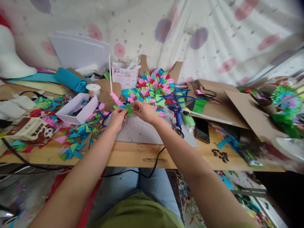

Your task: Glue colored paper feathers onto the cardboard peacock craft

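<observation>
Both my hands meet over the middle of the wooden table. My left hand and my right hand pinch the two sides of a small green folded paper piece, fingers closed on it. Just behind it lies a round paper flower built of pink, green, blue and red folded petals on brown cardboard. A grey mat lies under my hands.
A blue glue gun stands right of my hands, with scissors and a black phone beside it. A white tray and several loose coloured paper pieces lie left. Cardboard sheets cover the right. A black cable crosses the front edge.
</observation>
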{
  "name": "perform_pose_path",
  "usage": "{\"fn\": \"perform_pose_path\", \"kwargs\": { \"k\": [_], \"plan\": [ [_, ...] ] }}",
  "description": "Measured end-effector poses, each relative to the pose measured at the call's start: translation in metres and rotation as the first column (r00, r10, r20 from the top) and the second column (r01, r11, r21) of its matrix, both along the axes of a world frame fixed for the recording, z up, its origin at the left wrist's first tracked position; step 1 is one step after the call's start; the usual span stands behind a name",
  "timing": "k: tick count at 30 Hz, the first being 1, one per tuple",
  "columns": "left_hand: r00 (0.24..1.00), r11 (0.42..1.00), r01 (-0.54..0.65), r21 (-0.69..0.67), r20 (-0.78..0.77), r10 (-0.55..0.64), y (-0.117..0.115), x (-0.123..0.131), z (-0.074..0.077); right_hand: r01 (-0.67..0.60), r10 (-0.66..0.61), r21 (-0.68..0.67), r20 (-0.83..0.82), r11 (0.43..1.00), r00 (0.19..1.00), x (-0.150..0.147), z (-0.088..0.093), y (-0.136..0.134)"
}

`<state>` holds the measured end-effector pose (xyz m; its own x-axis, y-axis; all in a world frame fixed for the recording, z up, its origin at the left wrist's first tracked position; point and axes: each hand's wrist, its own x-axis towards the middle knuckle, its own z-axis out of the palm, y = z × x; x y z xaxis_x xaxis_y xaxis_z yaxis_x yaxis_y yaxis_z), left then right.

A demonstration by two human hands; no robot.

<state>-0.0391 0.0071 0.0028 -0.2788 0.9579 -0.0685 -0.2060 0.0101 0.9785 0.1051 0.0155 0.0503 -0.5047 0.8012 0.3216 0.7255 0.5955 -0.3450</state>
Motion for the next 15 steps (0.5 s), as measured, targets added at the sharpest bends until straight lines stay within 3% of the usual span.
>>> {"fn": "perform_pose_path", "kwargs": {
  "k": [5,10,15],
  "plan": [
    [1.0,1.0,-0.006,-0.002,-0.004,0.006,0.0,0.0,-0.001,-0.004,0.004,0.009,-0.018,1.0,1.0,0.0,-0.002,0.002],
    [1.0,1.0,-0.013,0.005,0.012,0.013,0.001,-0.001,0.0,-0.033,0.016,-0.08,-0.204,0.996,0.979,0.003,-0.007,0.005],
    [0.988,0.987,-0.145,0.062,0.068,0.141,0.006,-0.011,0.005,0.114,-0.146,-0.117,-0.31,0.986,0.94,0.009,-0.025,0.003]
  ]
}}
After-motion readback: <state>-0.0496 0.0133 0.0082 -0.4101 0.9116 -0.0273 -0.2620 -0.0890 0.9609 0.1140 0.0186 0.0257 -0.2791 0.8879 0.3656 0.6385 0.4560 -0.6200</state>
